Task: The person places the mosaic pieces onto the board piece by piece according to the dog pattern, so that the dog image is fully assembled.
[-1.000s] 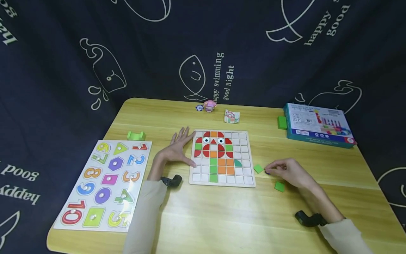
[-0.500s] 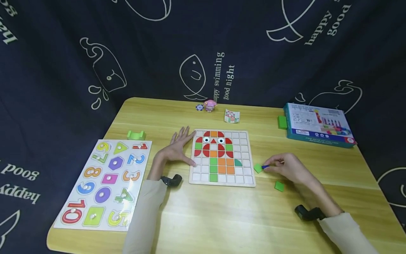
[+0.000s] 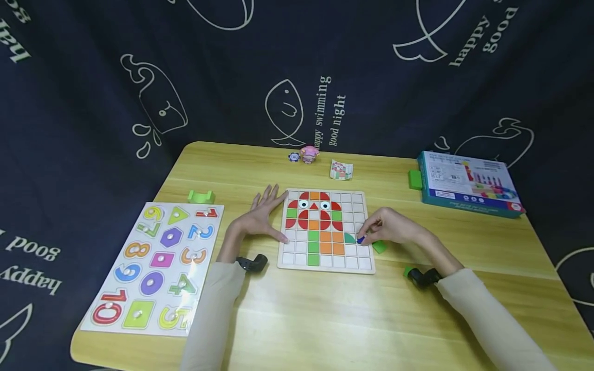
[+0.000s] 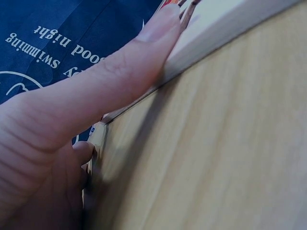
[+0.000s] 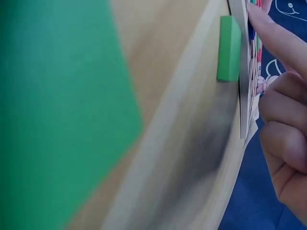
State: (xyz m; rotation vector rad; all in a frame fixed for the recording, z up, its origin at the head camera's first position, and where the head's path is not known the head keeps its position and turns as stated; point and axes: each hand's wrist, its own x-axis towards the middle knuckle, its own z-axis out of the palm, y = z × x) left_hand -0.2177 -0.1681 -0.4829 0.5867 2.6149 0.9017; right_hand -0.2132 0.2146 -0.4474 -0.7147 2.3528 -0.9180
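A white wooden grid board (image 3: 297, 262) lies mid-table with red, orange and green tiles set in an owl-like picture. My left hand (image 3: 254, 220) spreads its fingers along the board's left side; in the left wrist view its thumb (image 4: 110, 86) rests on the board's edge. Over the board's right columns, my right hand (image 3: 394, 226) pinches a small dark blue tile (image 3: 361, 240) between thumb and fingertips, just right of a teal quarter-round tile (image 3: 350, 238). The blue tile's exact shape is mostly hidden. A green square tile (image 3: 379, 247) lies beside the board, under the right hand.
Another green tile (image 3: 407, 271) is partly covered by the right wrist camera. A number puzzle board (image 3: 153, 268) lies at left, with a green block (image 3: 201, 197) behind it. At the back are a pink figurine (image 3: 308, 153), a picture card (image 3: 341, 170) and a blue box (image 3: 471, 183).
My right hand has lifted the blue tile from the table right of the board and carried it left, over the board. My left hand has stayed in place.
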